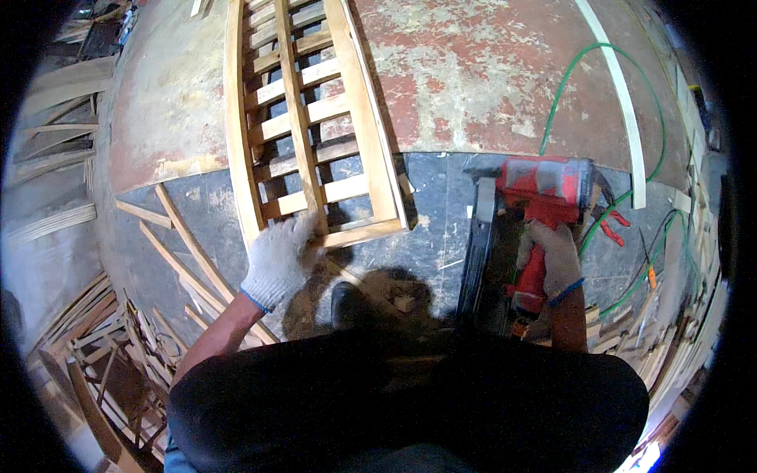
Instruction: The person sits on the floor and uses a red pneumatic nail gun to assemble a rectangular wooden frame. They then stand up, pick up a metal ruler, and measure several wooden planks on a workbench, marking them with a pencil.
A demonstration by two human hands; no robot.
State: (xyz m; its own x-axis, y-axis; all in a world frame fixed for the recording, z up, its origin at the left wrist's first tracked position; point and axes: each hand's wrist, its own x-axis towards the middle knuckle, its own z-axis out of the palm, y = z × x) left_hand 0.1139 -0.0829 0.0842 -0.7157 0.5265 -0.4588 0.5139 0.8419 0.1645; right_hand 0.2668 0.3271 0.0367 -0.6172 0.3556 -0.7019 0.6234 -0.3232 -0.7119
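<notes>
My left hand (277, 260), in a pale knit glove, is closed over the near end of a long slatted wooden frame (363, 150). The frame lies on the floor and runs away from me, with two side rails, a middle strip and several cross slats. In my gloved right hand (558, 256) is the handle of a red nail gun (540, 185). Its long black magazine (477, 252) reaches back toward me, and its nose points left, apart from the frame. The trigger finger is hard to make out.
A green air hose (561, 91) loops over the floor on the right, near a long pale strip (627, 118). Red-handled pliers (613, 230) lie beside the nail gun. Loose wooden strips (189, 244) are at the left, with scrap wood piles (98, 339) at both lower sides.
</notes>
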